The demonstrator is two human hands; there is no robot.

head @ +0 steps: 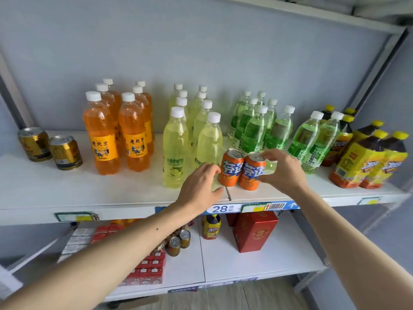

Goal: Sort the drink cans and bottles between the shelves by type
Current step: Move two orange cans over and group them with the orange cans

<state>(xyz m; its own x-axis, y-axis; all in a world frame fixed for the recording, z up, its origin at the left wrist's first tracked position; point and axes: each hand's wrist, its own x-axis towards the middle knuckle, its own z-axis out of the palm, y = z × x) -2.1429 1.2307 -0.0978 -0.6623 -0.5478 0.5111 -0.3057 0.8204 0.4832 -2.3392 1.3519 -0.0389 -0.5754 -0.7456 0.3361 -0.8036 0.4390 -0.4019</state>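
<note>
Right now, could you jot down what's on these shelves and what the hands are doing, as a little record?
top shelf: gold cans, orange bottles, yellow bottles, green bottles, tea bottles
front: two orange cans, upright, side by side
left hand: open, beside the left can
right hand: fingers on the right can
lower shelf: red box, small cans

White upper shelf: two gold cans far left of the orange cans; orange, pale yellow, green bottles behind; dark yellow-labelled bottles right.
</note>
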